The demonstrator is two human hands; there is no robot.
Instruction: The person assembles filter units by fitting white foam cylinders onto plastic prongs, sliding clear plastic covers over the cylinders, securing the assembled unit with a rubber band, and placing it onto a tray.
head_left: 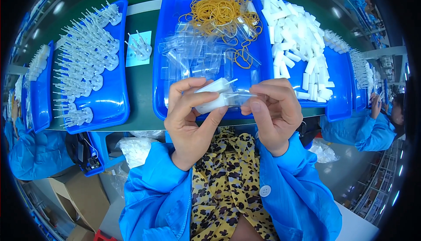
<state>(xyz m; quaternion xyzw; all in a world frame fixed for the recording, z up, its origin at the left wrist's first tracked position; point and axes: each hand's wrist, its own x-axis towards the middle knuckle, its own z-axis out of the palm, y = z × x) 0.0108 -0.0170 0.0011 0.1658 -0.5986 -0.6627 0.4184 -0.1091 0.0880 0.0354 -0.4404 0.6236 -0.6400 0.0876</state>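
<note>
My left hand (pixel 188 124) is closed around white cylinder-like pieces (pixel 210 105), with a thin white prong sticking out at their right end. My right hand (pixel 278 113) pinches a clear plastic piece (pixel 234 98), whose left end meets the white pieces. Whether it wraps them or only touches them I cannot tell. Both hands are over the front edge of the middle blue tray (pixel 158 65). In that tray lie loose clear plastic pieces (pixel 190 52) and a heap of tan rubber bands (pixel 221 12).
A left blue tray (pixel 115 109) carries rows of white pronged parts (pixel 83 56); another pronged part (pixel 139 48) stands on a pale card (pixel 131 60). White cylinders (pixel 294 30) fill the right blue tray (pixel 335 98). Co-workers in blue sit at both sides; a cardboard box (pixel 85 192) stands lower left.
</note>
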